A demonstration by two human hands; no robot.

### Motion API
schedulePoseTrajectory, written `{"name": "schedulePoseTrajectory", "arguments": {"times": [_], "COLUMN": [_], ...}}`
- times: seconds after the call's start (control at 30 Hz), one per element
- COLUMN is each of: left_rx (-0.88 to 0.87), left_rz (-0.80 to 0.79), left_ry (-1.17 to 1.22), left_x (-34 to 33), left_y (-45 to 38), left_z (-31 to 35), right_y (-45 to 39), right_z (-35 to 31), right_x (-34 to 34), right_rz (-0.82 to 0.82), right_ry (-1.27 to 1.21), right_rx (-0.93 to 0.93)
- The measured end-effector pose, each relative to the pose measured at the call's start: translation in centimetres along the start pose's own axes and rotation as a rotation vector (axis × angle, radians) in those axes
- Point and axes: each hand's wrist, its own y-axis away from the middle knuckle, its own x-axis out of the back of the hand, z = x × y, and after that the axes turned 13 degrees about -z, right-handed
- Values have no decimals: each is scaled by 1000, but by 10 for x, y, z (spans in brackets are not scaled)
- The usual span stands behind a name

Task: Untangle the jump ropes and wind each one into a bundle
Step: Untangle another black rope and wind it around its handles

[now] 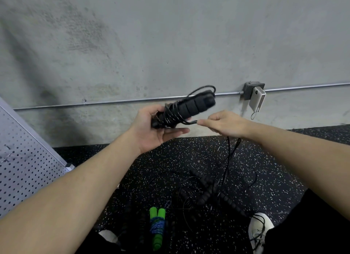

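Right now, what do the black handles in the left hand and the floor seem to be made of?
Black handles: probably matte foam, judging by the ribbed, padded-looking segments. Floor: likely rubber matting, black with white speckles and a dull finish.

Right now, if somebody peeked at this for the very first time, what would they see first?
First, the two hands in the middle: the left hand holds black handles wrapped in black cord, and the right hand pinches the loose end. Next, the bright green-handled rope, already bundled, on the speckled floor between the person's shoes. A tangle of black ropes lies beside it.
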Motion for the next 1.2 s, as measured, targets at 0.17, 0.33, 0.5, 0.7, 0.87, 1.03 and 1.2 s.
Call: {"name": "schedulePoseTrajectory", "arguments": {"times": [0.17,0.33,0.5,0.7,0.87,1.03,1.2], "left_rx": [192,365,314,92,-289,-425,-447], "left_rz": [-115,-153,7,272,496,589,426], "left_ry": [-355,-804,-1101,-1379,-1036,-316,-9], "left_x": [0,-3,-15,-9,18,30,22], "left_y": [3,-6,-13,-16,-14,-20,-21], "left_z": [5,0,-13,-3,20,19,21], "right_y": [-4,-6,-9,-12,-2,-2,-11], "right_z": [3,-3,-12,-5,9,20,38], "right_x": [15,11,11,16,21,25,27], "right_rz": [-52,-63,-48,-139,-283,-278,-199], "right_ry": [55,107,126,-117,10,135,278], "right_rx": [49,41,62,22,-37,-75,-107]}}
